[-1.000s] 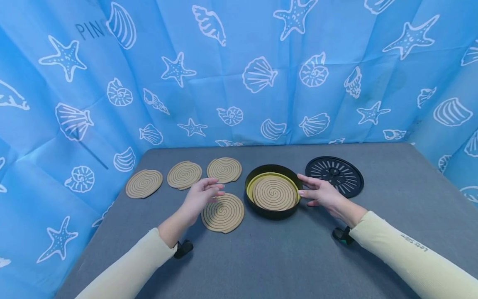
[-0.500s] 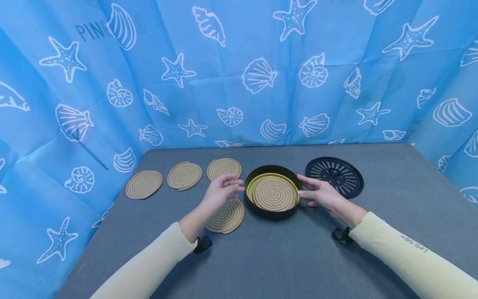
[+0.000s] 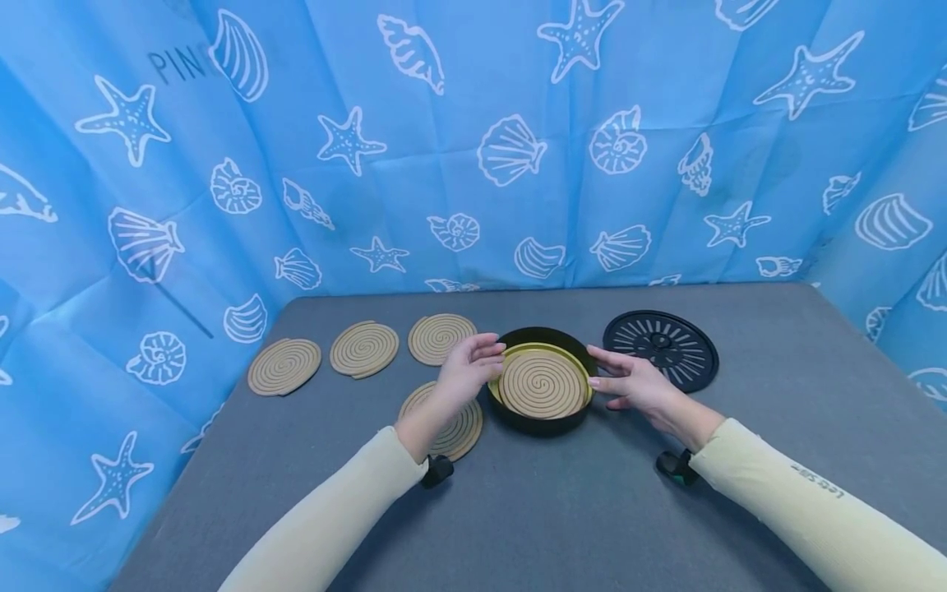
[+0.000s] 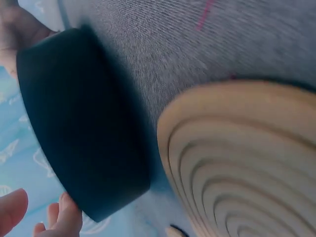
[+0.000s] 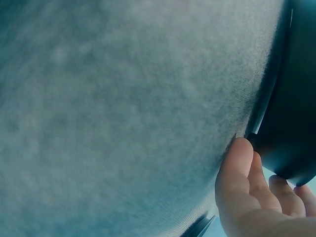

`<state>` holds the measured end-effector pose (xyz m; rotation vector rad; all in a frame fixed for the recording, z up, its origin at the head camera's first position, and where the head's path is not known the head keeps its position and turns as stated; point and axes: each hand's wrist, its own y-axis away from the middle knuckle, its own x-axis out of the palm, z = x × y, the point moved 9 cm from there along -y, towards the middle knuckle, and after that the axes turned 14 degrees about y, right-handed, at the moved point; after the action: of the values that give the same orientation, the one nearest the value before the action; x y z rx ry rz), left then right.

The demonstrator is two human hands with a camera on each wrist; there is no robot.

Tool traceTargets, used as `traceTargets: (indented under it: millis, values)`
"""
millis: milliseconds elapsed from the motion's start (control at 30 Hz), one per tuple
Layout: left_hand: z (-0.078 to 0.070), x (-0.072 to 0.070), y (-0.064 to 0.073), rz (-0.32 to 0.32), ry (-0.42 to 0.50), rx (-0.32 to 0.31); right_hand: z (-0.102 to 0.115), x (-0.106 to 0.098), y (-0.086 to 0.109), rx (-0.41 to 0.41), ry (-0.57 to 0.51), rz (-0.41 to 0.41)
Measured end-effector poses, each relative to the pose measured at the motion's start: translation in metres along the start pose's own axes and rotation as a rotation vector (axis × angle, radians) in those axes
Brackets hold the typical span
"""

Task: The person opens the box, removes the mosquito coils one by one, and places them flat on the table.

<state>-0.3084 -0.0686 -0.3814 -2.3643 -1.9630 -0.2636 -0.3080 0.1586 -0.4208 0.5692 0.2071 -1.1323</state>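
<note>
A round black tin [image 3: 538,425] with a yellow inside stands mid-table in the head view, a tan mosquito coil [image 3: 542,384] lying flat in it. My left hand [image 3: 466,370] is at the tin's left rim, fingers loosely bent. In the left wrist view, its fingertips [image 4: 68,212] are right at the black wall. On the other side, my right hand [image 3: 639,386] touches the right rim with fingers extended; its fingers [image 5: 242,158] lie along the outer wall in the right wrist view. Another mosquito coil [image 3: 462,432] lies on the table, partly hidden beneath my left hand and wrist.
Three more coils lie at the back left: the leftmost coil [image 3: 284,367], the middle coil [image 3: 364,349] and the right coil [image 3: 436,337]. A black slotted lid [image 3: 688,349] rests behind my right hand. The grey table [image 3: 562,518] meets a blue shell-print curtain [image 3: 414,164].
My left hand has moved right, from over the front loose coil to the tin's left rim. My right hand stays at the right rim, and the tin has not moved.
</note>
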Motion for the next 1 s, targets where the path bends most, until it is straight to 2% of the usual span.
traceTargets:
  millis: [100, 200, 333, 567, 800, 1000]
  values:
    - [0.002, 0.009, -0.006, 0.033, -0.051, 0.028, 0.000, 0.000, 0.000, -0.002, -0.001, 0.001]
    - [0.005, 0.016, -0.011, 0.050, -0.157, 0.042, 0.002, 0.000, 0.001, 0.005, 0.001, 0.001]
    - [0.007, 0.019, -0.017, 0.029, -0.260, 0.003, 0.005, 0.001, 0.003, 0.009, 0.013, 0.001]
    - [0.013, 0.025, -0.026, -0.002, -0.292, -0.111, 0.003, 0.000, 0.003, 0.015, 0.019, -0.006]
    - [0.017, 0.024, -0.028, -0.052, -0.316, -0.118, 0.000, 0.001, 0.000, 0.003, 0.023, -0.006]
    - [0.018, 0.028, -0.029, -0.033, -0.340, -0.111, -0.001, 0.000, 0.001, 0.016, 0.017, -0.002]
